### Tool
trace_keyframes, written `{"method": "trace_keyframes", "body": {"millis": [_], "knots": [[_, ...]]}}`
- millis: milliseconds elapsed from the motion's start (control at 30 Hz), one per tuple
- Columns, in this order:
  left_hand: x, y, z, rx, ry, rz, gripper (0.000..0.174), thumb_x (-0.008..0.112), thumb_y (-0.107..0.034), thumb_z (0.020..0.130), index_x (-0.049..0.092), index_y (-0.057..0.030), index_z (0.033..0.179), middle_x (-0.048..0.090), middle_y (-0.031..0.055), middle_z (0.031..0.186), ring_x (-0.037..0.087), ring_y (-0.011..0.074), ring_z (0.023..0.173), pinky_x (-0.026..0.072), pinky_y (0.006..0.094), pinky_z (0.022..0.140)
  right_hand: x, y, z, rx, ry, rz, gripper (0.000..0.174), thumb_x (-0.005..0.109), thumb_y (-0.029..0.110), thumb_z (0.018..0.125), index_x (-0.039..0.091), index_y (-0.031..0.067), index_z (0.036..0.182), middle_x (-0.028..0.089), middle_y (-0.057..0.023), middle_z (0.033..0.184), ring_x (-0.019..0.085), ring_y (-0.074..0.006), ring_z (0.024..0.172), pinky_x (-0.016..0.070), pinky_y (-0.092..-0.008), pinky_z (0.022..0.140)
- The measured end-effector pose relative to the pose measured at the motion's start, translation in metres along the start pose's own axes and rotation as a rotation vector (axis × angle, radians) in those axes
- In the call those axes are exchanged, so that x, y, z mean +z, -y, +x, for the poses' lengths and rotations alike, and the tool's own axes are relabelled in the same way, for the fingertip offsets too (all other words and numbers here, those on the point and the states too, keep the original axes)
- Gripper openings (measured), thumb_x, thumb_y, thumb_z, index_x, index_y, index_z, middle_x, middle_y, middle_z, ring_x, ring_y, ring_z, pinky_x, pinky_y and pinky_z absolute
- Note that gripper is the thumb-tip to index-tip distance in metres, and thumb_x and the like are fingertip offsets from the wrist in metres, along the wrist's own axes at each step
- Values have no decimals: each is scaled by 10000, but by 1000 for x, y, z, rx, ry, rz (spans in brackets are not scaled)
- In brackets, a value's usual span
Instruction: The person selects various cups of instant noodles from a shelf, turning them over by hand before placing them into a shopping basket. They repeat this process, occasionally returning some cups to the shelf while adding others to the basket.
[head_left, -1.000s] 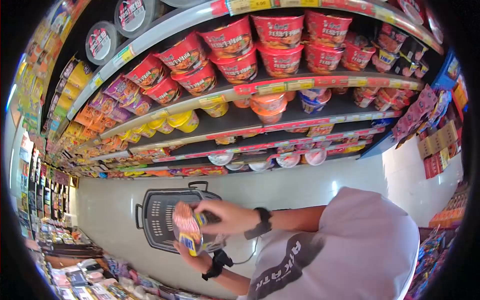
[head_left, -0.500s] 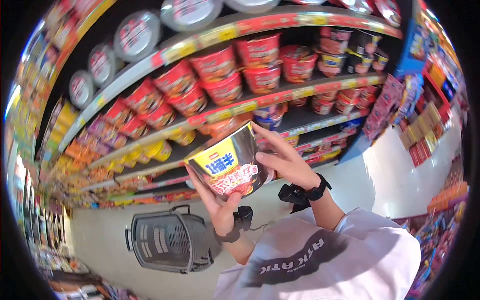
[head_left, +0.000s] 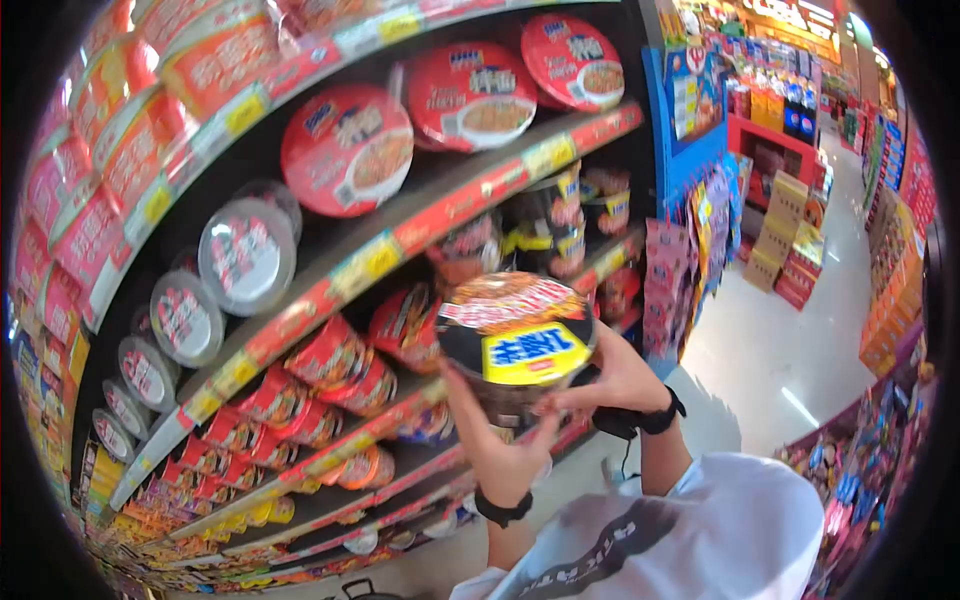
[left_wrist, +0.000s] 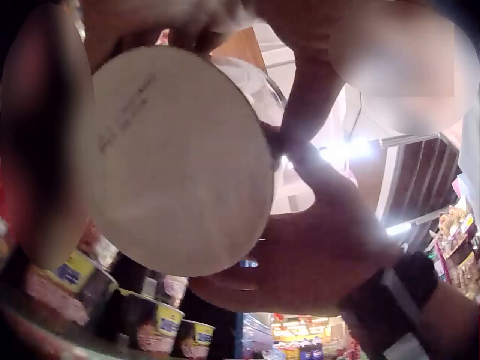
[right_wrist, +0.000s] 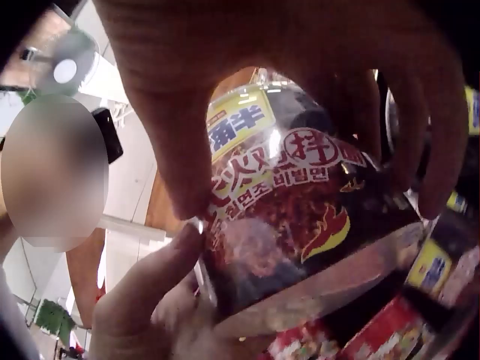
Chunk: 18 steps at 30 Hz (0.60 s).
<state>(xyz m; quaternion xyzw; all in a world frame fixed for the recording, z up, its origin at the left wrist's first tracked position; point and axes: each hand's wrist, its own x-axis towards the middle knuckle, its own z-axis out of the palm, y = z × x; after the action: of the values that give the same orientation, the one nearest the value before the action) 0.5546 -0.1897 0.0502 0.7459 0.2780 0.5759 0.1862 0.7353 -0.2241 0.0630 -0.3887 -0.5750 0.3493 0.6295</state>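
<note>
A black bowl of instant noodles [head_left: 515,320], its lid marked with a yellow and blue label, is held up in front of the shelves. My left hand [head_left: 503,455] grips its near left side, the thumb extended up along the wall. From the right, my right hand [head_left: 620,375] holds the same bowl, thumb against its lower side. The bowl's pale round base [left_wrist: 180,161] faces the left wrist camera and bears small printed marks. In the right wrist view, the printed side of the noodle bowl [right_wrist: 281,202] shows between fingers.
Behind the bowl, black noodle cups [head_left: 555,220] stand on a shelf. Large red bowls [head_left: 350,150] tilt forward above a price rail [head_left: 375,260]. Packets [head_left: 665,285] hang at the shelf end, and cartons [head_left: 780,235] stand on the floor beyond. A basket handle [head_left: 357,588] shows at the bottom.
Both hands have lifted the noodle bowl from over the basket up before the shelves and tipped its lid into sight. The head view has swung right, leaving the basket almost out of frame.
</note>
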Motion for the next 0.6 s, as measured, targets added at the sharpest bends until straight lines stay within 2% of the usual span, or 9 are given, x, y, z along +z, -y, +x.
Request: {"method": "trace_keyframes", "body": {"millis": [33,133,167,233,267,333,433,500,600], "knots": [[25,1,8,48,36,24,1093,858,-207,685,194,51,1515,257,304,1537,300,440,1417,265,487,1147,-29,-1,4,29,-38,10,941,910,172,656,398,13,1430,539,-93,1359,522,-183,1234,408,-354,1054],[92,-1,41,236,189,25,1027,831,-183,711,221,54,1503,268,310,1529,278,465,1420,264,495,1151,-113,-17,10,-57,-130,111,948,912,86,619,403,-8,1413,547,-101,1351,541,-181,1217,419,-355,1048],[113,-7,53,218,235,-34,999,815,-177,727,226,61,1498,267,307,1531,277,471,1419,264,491,1153,-137,-26,11,-94,-170,140,954,910,58,609,399,-13,1411,548,-104,1350,539,-179,1222,424,-354,1046],[157,-6,73,218,294,-84,983,801,-178,742,220,72,1495,259,310,1532,292,457,1417,267,482,1153,-171,-21,14,3,-272,181,960,895,-13,598,382,-7,1409,549,-102,1339,537,-195,1231,426,-362,1060],[176,-5,84,230,320,-77,1006,793,-179,748,179,80,1502,251,314,1532,300,445,1417,295,466,1142,-183,-20,21,-72,-311,134,940,886,-31,604,389,-4,1401,549,-102,1337,538,-199,1230,430,-365,1058],[209,1,101,128,347,-203,1032,793,-178,747,145,82,1507,247,315,1533,298,441,1419,317,454,1131,-195,-17,38,-176,-387,28,888,861,-66,633,398,3,1388,553,-103,1325,543,-204,1225,446,-372,1048],[247,21,119,84,359,-259,1063,794,-166,747,100,84,1512,228,308,1543,295,438,1419,346,439,1116,-206,-10,61,-187,-478,-49,880,877,-25,638,399,0,1377,565,-123,1299,572,-208,1188,478,-343,1005],[260,27,129,79,343,-226,1049,790,-158,753,106,88,1509,215,307,1548,294,431,1422,343,435,1119,-216,-17,73,-179,-520,-185,886,897,78,656,392,-18,1378,578,-133,1279,605,-208,1135,498,-330,962],[268,31,139,47,325,-216,1053,792,-159,745,109,99,1504,285,329,1499,323,427,1404,351,433,1107,-225,-24,89,-192,-512,-150,949,901,142,662,357,-46,1417,575,-157,1286,597,-204,1141,483,-333,969]]}}
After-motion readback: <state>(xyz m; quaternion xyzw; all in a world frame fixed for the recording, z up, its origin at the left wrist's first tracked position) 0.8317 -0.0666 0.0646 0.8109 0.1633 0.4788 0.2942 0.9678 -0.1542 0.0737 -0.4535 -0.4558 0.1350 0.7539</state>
